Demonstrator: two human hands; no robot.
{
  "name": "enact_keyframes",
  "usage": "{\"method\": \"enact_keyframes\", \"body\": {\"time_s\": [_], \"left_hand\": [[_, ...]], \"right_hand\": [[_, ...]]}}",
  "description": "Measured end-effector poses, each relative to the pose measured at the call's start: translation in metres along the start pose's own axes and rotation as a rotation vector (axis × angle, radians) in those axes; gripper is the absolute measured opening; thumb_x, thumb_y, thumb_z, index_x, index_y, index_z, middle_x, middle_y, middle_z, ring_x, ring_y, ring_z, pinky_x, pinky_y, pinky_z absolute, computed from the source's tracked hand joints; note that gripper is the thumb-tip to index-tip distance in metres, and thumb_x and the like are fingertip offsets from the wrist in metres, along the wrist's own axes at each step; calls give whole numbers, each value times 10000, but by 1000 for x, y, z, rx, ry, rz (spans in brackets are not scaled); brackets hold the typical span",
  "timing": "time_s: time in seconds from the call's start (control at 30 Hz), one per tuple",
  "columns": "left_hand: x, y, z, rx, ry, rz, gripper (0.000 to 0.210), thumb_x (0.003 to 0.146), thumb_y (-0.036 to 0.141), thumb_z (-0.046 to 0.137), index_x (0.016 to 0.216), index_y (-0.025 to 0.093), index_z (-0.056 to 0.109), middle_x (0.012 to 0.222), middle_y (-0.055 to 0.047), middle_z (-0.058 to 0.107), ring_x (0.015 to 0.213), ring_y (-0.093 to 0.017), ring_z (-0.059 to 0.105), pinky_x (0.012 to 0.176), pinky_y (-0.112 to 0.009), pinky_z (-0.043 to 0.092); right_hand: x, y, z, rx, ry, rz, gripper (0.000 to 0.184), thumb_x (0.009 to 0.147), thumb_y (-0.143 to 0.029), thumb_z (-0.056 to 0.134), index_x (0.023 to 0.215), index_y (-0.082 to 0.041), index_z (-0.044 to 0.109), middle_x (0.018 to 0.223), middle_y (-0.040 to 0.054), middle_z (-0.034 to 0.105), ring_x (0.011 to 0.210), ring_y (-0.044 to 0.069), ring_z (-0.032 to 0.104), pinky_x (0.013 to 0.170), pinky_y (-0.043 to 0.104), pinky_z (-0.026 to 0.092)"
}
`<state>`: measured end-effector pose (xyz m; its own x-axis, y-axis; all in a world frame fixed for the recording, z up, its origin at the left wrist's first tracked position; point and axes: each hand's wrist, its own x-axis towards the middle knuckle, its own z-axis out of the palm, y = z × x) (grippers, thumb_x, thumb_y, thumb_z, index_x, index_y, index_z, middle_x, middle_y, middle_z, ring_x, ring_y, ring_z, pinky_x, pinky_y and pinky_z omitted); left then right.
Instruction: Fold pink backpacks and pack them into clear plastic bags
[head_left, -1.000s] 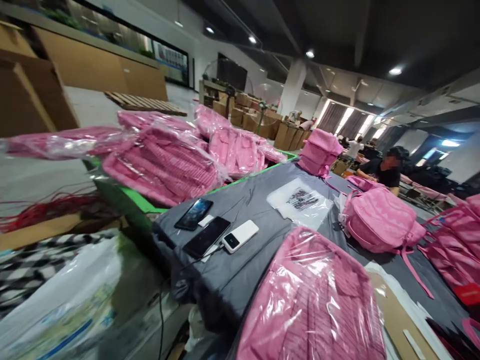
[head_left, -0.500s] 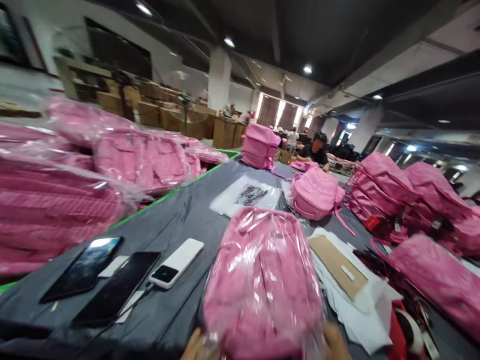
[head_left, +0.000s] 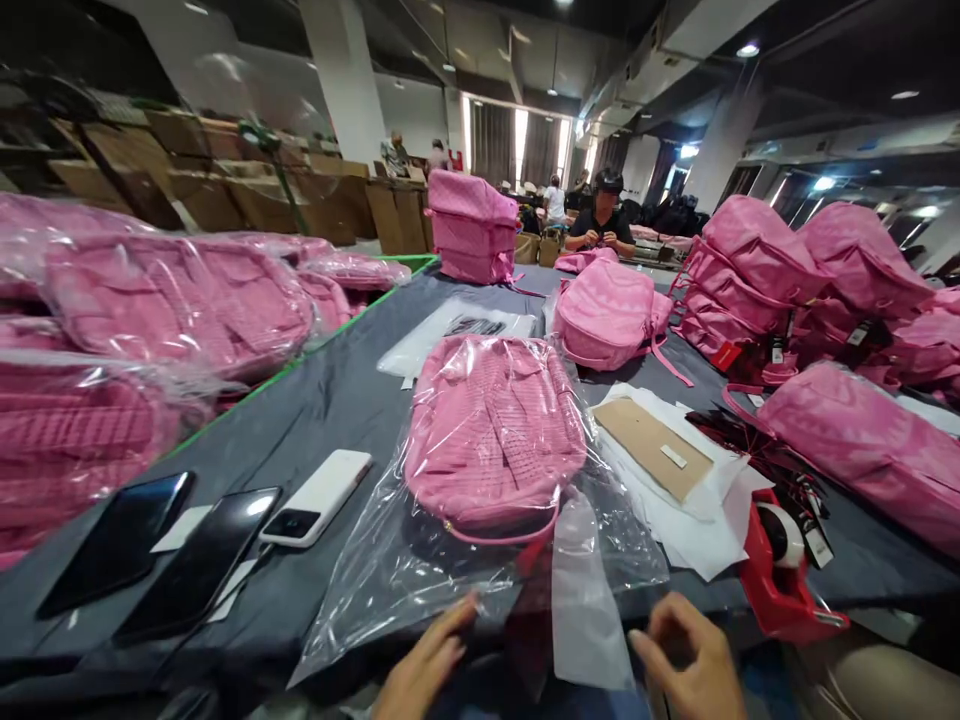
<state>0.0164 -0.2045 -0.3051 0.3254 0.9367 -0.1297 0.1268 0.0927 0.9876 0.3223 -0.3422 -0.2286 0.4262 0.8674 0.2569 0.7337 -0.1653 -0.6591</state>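
Note:
A pink backpack (head_left: pixel 495 430) lies flat in the middle of the table, inside a clear plastic bag (head_left: pixel 375 575). The bag's loose end spreads toward me over the table edge. At its left near edge is my left hand (head_left: pixel 431 660), fingers stretched out, with no firm hold visible. My right hand (head_left: pixel 694 660) hovers right of the loose end, thumb and curled fingers apart with nothing between them. Between the hands a whitish translucent strip (head_left: pixel 589 600) hangs down, and something dark red shows beside it through the plastic.
To the right are a red tape dispenser (head_left: pixel 787 575), white sheets with a brown card (head_left: pixel 652 445), and several pink backpacks (head_left: pixel 757 270). Two dark phones (head_left: pixel 199 565) and a white power bank (head_left: pixel 315 500) lie left. Bagged backpacks (head_left: pixel 180 300) are piled beyond the green edge. A co-worker (head_left: pixel 602 220) sits behind.
The bagged backpack now lies farther from me, with the bag's loose end spread out on my side. Both hands have come away from its sides and show more fully. My view has shifted.

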Motion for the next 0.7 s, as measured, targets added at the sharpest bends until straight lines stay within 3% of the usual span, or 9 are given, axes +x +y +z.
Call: {"method": "enact_keyframes", "body": {"time_s": [0.03, 0.07, 0.13, 0.23, 0.3, 0.4, 0.53, 0.63, 0.7], "left_hand": [[9, -1, 16, 136, -74, 145, 553, 912, 664, 508, 1249, 279, 717, 1372, -76, 675, 1294, -331, 608, 1074, -519, 514], [19, -2, 29, 268, -120, 280, 516, 940, 591, 513, 1321, 280, 669, 1422, -76, 638, 1355, -319, 557, 1133, -539, 457], [42, -6, 51, 480, -125, 467, 478, 985, 473, 473, 1383, 245, 608, 1440, -109, 617, 1381, -315, 532, 1152, -570, 427], [66, -6, 76, 622, -77, 480, 451, 1002, 398, 437, 1355, 172, 604, 1338, -170, 675, 1274, -326, 622, 1051, -539, 524], [73, 1, 86, 627, -77, 383, 431, 990, 400, 462, 1300, 156, 638, 1238, -174, 723, 1155, -326, 688, 977, -505, 566], [69, 21, 94, 526, -102, 305, 357, 961, 405, 524, 1179, 197, 715, 1133, -124, 763, 1062, -306, 716, 954, -474, 567], [54, 46, 99, 327, -289, 257, 307, 970, 403, 540, 1093, 219, 753, 1066, -84, 764, 887, -241, 729, 824, -382, 598], [53, 53, 107, 295, -415, 400, 309, 1022, 321, 440, 1115, 222, 718, 1133, -81, 736, 942, -207, 719, 799, -319, 606], [61, 51, 110, 498, -349, 661, 315, 1018, 213, 392, 1193, 222, 654, 1207, -94, 693, 1036, -206, 697, 865, -329, 603]], "right_hand": [[-5, -8, 12, -33, 31, -86, 322, 847, -539, 653, 910, -229, 716, 861, 77, 731, 775, 241, 698, 682, 311, 585], [-7, -16, 26, -84, 79, -158, 432, 827, -522, 688, 1149, -234, 699, 1084, 116, 735, 959, 291, 705, 809, 371, 601], [-3, -29, 54, -202, 189, -225, 846, 757, -520, 762, 1491, -217, 473, 1412, 173, 597, 1222, 382, 612, 960, 491, 570], [10, -35, 83, -310, 218, -218, 1099, 709, -416, 795, 1614, -163, 226, 1572, 203, 423, 1355, 429, 507, 1005, 555, 551], [15, -30, 88, -349, 180, -234, 1085, 708, -241, 737, 1632, -177, 171, 1613, 179, 371, 1398, 413, 472, 1029, 541, 548], [14, -17, 76, -364, 151, -271, 999, 719, -50, 557, 1630, -245, 197, 1634, 124, 354, 1411, 345, 483, 1034, 474, 562], [5, -1, 54, -271, 197, -357, 781, 850, -21, 430, 1582, -269, 322, 1432, 105, 603, 1288, 262, 615, 991, 405, 596], [-1, 6, 50, -246, 250, -427, 665, 904, -37, 413, 1530, -260, 416, 1210, 76, 734, 1122, 233, 713, 936, 384, 626], [-5, 6, 53, -257, 224, -433, 638, 901, -20, 390, 1492, -247, 476, 1221, 73, 737, 1121, 221, 714, 948, 380, 623]]}}
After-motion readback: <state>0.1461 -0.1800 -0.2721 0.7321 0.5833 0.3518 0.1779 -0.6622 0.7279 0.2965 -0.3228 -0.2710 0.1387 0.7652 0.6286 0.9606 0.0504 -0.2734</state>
